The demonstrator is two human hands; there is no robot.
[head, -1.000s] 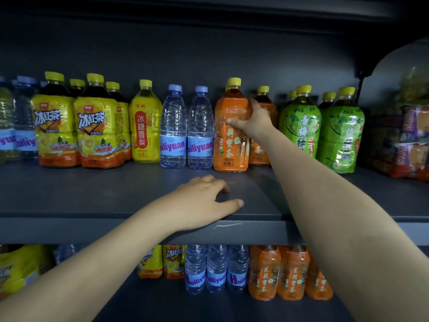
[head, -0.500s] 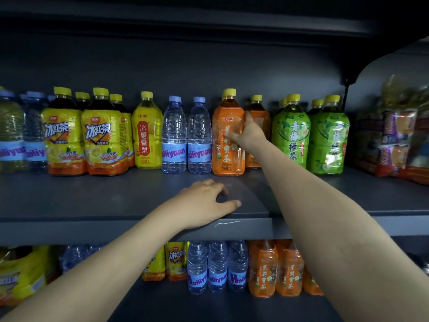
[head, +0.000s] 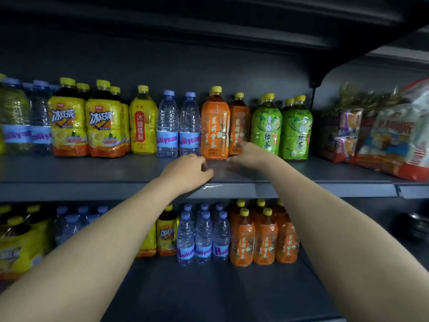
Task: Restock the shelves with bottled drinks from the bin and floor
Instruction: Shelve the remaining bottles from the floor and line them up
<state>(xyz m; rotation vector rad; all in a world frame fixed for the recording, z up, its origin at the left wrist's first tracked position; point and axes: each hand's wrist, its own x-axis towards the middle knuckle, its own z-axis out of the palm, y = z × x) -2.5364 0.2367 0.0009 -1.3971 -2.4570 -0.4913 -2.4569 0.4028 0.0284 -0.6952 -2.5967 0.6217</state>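
Left hand (head: 185, 169) loosely curled, empty, resting on smooth grey metal shelf (head: 92, 173) edge. Right hand (head: 248, 154) at its 3 o'clock, low against waisted orange plastic tea bottles (head: 214, 126), yellow-capped; grip impossible to tell. Clear ribbed water bottles (head: 178, 126) at 11 o'clock of left hand.

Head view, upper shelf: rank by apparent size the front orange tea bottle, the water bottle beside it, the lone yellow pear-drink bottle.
1-2. front orange tea bottle and yellow pear-drink bottle: look about alike; the orange one stands slightly nearer, so unranked.
3. water bottle: slimmer, shorter.
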